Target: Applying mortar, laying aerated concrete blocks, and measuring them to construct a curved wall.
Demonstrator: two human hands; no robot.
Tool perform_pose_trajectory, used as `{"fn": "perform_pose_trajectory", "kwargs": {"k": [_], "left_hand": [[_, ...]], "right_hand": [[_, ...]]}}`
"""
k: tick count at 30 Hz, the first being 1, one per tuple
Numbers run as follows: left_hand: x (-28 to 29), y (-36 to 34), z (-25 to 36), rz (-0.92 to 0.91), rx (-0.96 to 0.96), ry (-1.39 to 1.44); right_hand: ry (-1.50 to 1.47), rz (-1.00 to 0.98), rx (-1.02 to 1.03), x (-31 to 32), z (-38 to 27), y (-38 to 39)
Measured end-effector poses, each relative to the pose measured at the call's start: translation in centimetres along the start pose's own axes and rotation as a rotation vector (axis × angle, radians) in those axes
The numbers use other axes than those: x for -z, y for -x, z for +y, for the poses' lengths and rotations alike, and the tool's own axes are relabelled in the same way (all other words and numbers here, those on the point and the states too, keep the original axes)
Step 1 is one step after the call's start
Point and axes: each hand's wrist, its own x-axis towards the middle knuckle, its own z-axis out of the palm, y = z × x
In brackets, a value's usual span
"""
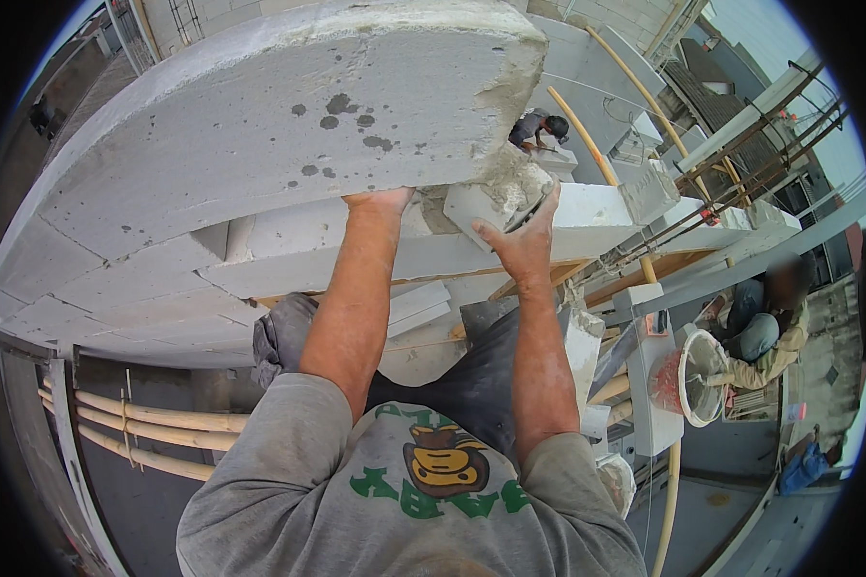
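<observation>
Head view: R hand point(526, 238) grasps mortar-smeared pc point(470, 217), thumb on near side, at lower R corner of blk point(250, 135). L hand point(380, 200) at blk's lower edge; fingers hidden, grip can't be told.

Big block point(260, 125): pale grey, flat face, dark splotches, rough mortar smeared down its right end. Left hand point(380, 200) at its lower edge, fingers hidden. Small block point(473, 216): same pale grey, smooth face, tilted, crumbly mortar point(518, 186) heaped on top. Sits just below the big block's right end, gripped on its right side by the right hand point(526, 245), thumb at its edge.
</observation>
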Motion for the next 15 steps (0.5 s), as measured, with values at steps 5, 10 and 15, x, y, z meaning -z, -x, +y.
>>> {"fn": "perform_pose_trajectory", "kwargs": {"k": [5,10,15], "left_hand": [[0.4,-0.4,0.0,-0.026,-0.023,-0.06],[0.3,-0.2,0.1,-0.009,-0.004,-0.052],[0.0,0.0,0.0,0.021,0.001,-0.004]], "right_hand": [[0.235,0.243,-0.072,-2.5,-1.4,4.1],[0.245,0.243,-0.062,-1.3,-2.1,5.0],[0.246,0.256,-0.042,-0.5,-1.8,5.4]]}}
